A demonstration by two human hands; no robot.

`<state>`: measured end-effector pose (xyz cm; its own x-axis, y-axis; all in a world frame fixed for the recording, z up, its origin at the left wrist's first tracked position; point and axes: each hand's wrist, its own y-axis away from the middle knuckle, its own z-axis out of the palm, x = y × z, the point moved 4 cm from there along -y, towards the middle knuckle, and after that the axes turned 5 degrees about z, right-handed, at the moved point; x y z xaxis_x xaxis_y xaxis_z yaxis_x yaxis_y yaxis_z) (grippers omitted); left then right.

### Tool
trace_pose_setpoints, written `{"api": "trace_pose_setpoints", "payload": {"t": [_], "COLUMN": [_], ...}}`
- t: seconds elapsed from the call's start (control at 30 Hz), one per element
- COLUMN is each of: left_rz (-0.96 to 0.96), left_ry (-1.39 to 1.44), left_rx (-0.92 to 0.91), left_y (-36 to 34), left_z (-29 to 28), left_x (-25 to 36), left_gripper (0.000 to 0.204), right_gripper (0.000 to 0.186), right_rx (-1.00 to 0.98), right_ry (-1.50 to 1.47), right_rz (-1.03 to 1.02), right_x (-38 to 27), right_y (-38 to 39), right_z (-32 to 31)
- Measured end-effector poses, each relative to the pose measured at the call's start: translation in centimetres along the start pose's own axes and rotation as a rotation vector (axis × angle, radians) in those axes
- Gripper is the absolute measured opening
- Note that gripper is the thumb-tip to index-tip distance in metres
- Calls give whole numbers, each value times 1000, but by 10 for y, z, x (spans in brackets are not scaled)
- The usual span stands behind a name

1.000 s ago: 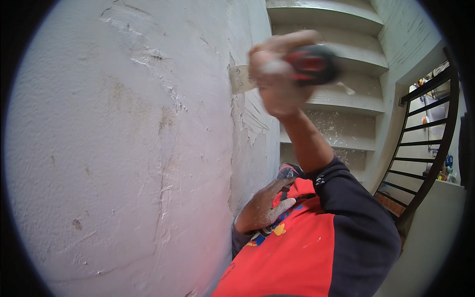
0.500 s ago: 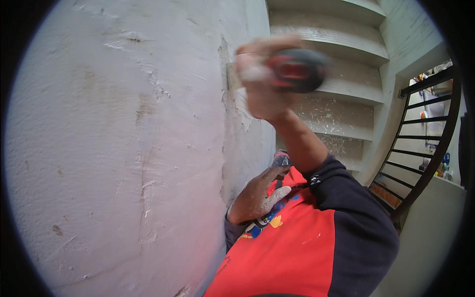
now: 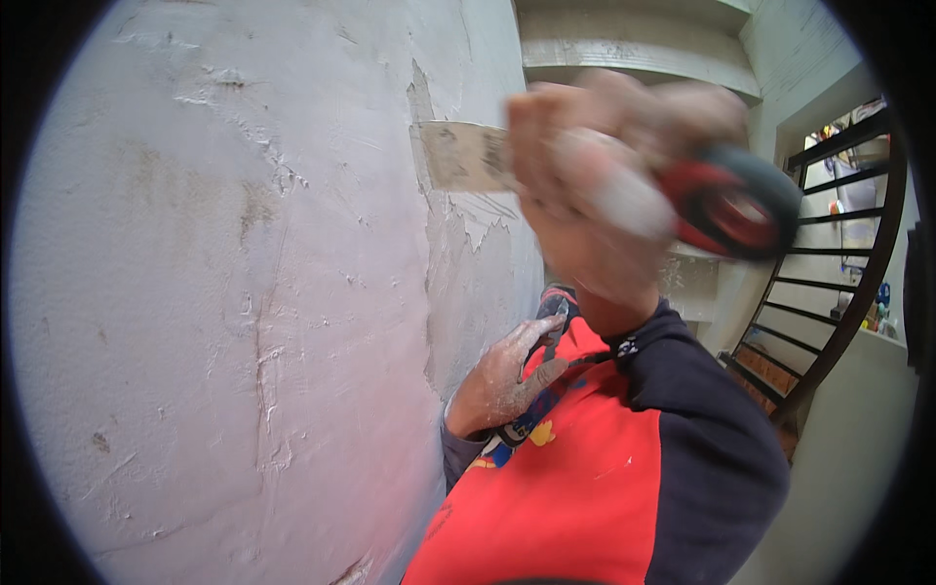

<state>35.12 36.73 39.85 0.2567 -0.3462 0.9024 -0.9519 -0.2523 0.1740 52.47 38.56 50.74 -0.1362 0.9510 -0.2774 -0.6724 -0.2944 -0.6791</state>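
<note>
My right hand (image 3: pixel 604 185), dusted with white and blurred by motion, is closed around a scraper with a red and black handle (image 3: pixel 731 203). The scraper's broad flat blade (image 3: pixel 463 156) points left and lies against or just over the peeling wall (image 3: pixel 322 253); contact is unclear. Bare grey patches (image 3: pixel 468 283) with ragged paint edges show beside and below the blade. Lower down, my left hand (image 3: pixel 502 380), also dusty, lies by the front of my red garment with its fingers stretched out. I see nothing held in it.
Pale stairs (image 3: pixel 634 49) run along the wall's right side, partly hidden by my right hand. A dark metal railing (image 3: pixel 829 283) stands at the right, with assorted items behind it. The wall has cracks, stains and rough ridges. A shoe (image 3: pixel 558 300) shows beyond my left hand.
My right hand has moved right and looks larger, and the scraper's blade now shows clearly at the wall. My left hand stays in nearly the same place, its fingers a little more raised.
</note>
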Motion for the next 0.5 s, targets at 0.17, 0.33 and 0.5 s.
{"api": "trace_pose_setpoints", "payload": {"t": [0.17, 0.33, 0.5], "left_rz": [-7, -8, -78], "left_ry": [53, 23, 33], "left_rx": [-27, -92, -119], "left_y": [6, 14, 16], "left_z": [2, -1, 7], "left_x": [3, -2, -12], "left_gripper": [30, 23, 24], "right_gripper": [21, 24, 30], "right_rx": [-66, -100, -109], "right_ry": [74, 82, 248], "right_rz": [-50, -2, -123], "right_x": [5, -6, 38], "right_y": [2, 9, 31], "right_z": [8, 17, 22]}}
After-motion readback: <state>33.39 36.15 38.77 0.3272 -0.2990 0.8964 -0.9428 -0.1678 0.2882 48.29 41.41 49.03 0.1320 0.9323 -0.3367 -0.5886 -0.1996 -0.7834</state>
